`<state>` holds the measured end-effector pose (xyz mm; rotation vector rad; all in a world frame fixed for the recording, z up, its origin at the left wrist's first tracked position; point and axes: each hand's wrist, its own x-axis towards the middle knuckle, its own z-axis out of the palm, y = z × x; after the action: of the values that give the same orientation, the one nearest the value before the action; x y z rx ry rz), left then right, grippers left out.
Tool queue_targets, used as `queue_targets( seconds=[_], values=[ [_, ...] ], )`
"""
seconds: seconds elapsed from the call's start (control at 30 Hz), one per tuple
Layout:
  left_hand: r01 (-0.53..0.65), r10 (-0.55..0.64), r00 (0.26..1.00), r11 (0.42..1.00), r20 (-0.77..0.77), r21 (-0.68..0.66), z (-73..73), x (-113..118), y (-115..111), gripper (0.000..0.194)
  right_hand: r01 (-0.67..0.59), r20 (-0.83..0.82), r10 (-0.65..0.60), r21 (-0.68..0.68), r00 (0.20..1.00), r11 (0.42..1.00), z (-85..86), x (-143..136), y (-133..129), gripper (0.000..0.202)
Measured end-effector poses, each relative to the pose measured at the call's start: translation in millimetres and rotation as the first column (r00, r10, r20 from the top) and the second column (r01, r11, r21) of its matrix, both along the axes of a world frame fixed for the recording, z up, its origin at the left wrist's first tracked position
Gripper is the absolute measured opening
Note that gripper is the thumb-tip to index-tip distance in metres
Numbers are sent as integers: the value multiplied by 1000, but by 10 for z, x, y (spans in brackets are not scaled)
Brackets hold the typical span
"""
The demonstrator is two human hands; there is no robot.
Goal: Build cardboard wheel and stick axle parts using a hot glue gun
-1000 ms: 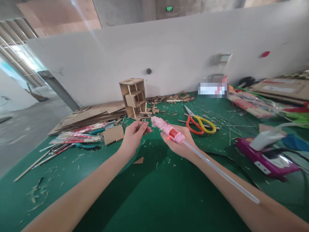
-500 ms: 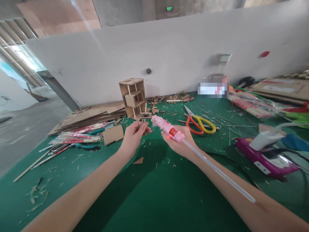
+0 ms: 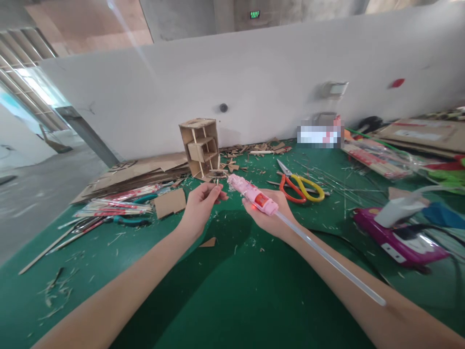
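Note:
A pink glue gun lies in my right hand, whose fingers are wrapped round it. A long clear glue stick sticks out of its rear, over my right forearm. The nozzle points left, near the fingertips of my left hand. Those fingers pinch a small thin wooden piece, partly hidden by the fingers. Just behind stands an upright cardboard shelf box with compartments and thin sticks at its front.
Scissors with red and yellow handles lie right of my right hand. A purple power strip sits at the right. Bundled sticks, pliers and stacked cardboard lie left. Cardboard scraps line the white wall.

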<state>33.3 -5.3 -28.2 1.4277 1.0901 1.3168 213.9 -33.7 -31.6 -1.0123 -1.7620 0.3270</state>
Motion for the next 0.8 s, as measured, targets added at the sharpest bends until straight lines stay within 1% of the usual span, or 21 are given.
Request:
queue_targets(
  seconds=[0.13, 0.33, 0.63, 0.8],
  values=[
    [0, 0, 1000, 1000, -5, -3, 3, 2, -1, 22, -7, 27, 6, 27, 1000, 1000, 1, -11, 0, 34],
    [7, -7, 1000, 1000, 17, 10, -5, -14, 15, 22, 26, -8, -27, -24, 1000, 999, 15, -9, -13, 36],
    [6, -6, 1000, 1000, 23, 5, 1, -19, 8, 23, 35, -13, -36, -41, 999, 999, -8, 11, 5, 39],
    [3, -3, 1000, 1000, 17, 13, 3, -19, 11, 23, 1, -16, -1, -20, 1000, 1000, 8, 1, -11, 37]
  ],
)
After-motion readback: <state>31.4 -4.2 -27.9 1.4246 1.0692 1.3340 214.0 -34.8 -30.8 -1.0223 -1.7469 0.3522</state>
